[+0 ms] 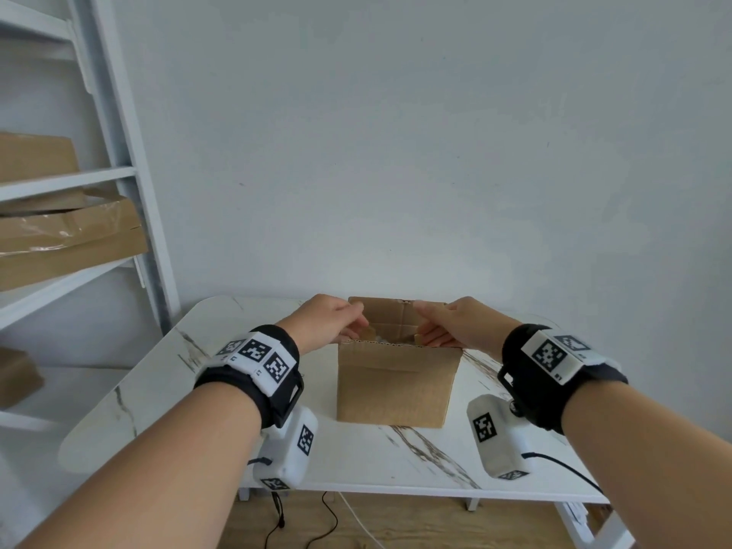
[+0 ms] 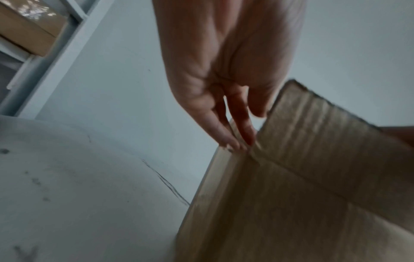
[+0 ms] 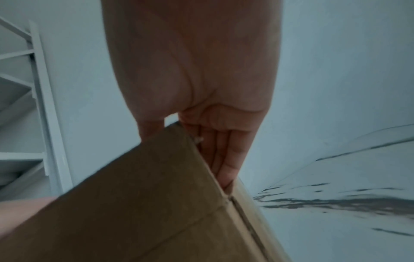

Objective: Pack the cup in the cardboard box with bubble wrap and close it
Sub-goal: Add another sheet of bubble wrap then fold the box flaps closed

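Observation:
A brown cardboard box [image 1: 396, 390] stands on the white marble table [image 1: 178, 390], its far flap [image 1: 390, 315] upright. My left hand [image 1: 336, 322] is at the box's top left and my right hand [image 1: 447, 326] at its top right. In the left wrist view, straight fingers [image 2: 224, 131] press the left side flap of the box [image 2: 291, 203]. The right wrist view shows straight fingers [image 3: 226, 159] lying on the right side flap, beside the box's near wall [image 3: 145, 203]. The cup is hidden; only a pale sliver shows inside the box.
A white shelf unit [image 1: 119, 152] stands at the left against the wall, holding flat cardboard boxes [image 1: 67, 239]. Cables [image 1: 328, 521] hang below the table's front edge over a wooden floor. The wall is close behind the table.

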{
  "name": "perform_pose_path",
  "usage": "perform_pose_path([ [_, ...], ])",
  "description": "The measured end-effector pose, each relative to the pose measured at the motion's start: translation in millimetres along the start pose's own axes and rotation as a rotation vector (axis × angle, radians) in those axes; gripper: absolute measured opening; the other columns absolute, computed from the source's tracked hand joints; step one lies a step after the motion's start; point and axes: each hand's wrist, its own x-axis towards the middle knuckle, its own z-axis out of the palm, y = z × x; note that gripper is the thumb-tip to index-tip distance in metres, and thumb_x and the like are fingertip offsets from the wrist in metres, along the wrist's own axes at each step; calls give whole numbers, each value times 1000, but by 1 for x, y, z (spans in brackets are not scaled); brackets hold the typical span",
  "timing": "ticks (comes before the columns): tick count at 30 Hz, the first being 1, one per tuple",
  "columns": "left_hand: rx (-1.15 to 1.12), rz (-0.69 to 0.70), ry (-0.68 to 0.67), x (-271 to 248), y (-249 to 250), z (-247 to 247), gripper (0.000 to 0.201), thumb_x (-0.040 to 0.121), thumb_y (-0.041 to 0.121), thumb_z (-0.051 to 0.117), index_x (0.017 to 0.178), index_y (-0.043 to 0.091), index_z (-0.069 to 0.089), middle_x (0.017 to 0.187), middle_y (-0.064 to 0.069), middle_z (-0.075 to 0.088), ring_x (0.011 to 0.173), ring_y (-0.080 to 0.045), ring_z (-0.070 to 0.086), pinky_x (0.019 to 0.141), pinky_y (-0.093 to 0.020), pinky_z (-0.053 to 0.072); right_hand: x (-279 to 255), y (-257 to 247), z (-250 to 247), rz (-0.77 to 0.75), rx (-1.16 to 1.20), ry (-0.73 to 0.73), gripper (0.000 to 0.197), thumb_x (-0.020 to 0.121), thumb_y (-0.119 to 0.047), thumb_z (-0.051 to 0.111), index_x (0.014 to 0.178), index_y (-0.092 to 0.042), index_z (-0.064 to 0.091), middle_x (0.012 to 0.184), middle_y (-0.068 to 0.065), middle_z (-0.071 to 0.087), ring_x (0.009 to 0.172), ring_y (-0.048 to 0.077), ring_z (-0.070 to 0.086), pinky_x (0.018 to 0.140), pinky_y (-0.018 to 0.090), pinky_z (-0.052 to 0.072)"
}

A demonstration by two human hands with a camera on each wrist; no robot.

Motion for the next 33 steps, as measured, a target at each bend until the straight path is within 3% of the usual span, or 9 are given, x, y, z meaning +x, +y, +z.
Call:
perform_pose_path([
  [4,51,-64,-189,-1,2,-7,62,66,70,65,105,21,70,121,3,63,117,-11,54,107,-30,38,-4,1,-7,18,14,-64,64,81,-65,54,99,-7,72,97,6,76,98,18,70,101,35,49],
  [6,149,-33,-134,2,-3,-7,45,71,62,69,91,22,72,109,6,65,109,-11,54,102,-30,39,-7,4,-9,-5,-29,-87,67,73,-68,60,103,-10,72,103,3,74,101,16,68,102,34,48],
  [8,149,16,-33,4,-8,-5,32,79,50,69,76,18,69,83,5,63,85,-11,57,81,-25,44,-9,7,-13,-47,-141,-88,62,66,-67,68,104,-19,74,108,-3,71,105,14,64,101,32,46],
  [12,193,82,82,8,-11,4,20,80,34,74,72,15,71,92,0,72,93,-14,64,86,-29,50,-8,12,-16,-154,-306,18,21,79,-29,74,97,-20,75,95,-8,70,100,12,65,88,22,48],
  [16,185,117,184,10,-11,12,16,71,27,82,68,24,66,79,8,67,82,-12,62,74,-24,49,-6,20,-10,-188,-338,105,21,77,-24,75,97,-19,75,94,-7,70,93,10,65,77,18,48],
  [22,249,6,175,20,-17,12,46,69,34,83,100,20,52,110,-2,57,99,-17,56,82,-27,46,1,27,-5,-173,-292,115,28,70,-25,81,98,-20,75,90,-4,72,87,10,66,72,17,49],
  [25,240,-40,145,22,-13,12,90,70,31,83,139,25,26,137,-12,37,120,-24,48,98,-33,43,2,31,-4,-172,-282,118,26,71,-25,81,96,-21,74,86,-7,70,79,4,62,66,12,44],
  [28,274,-18,85,22,-8,11,111,72,27,82,151,38,3,148,-14,25,134,-27,38,107,-36,36,2,30,-3,-160,-300,119,27,71,-26,82,95,-20,72,86,-6,68,80,7,62,67,15,46],
  [33,338,95,113,18,-9,12,65,75,25,79,133,31,50,131,3,53,109,-15,53,96,-28,45,0,23,-4,-128,-416,192,48,67,-33,82,98,-15,52,93,-2,57,75,12,49,62,22,41],
])
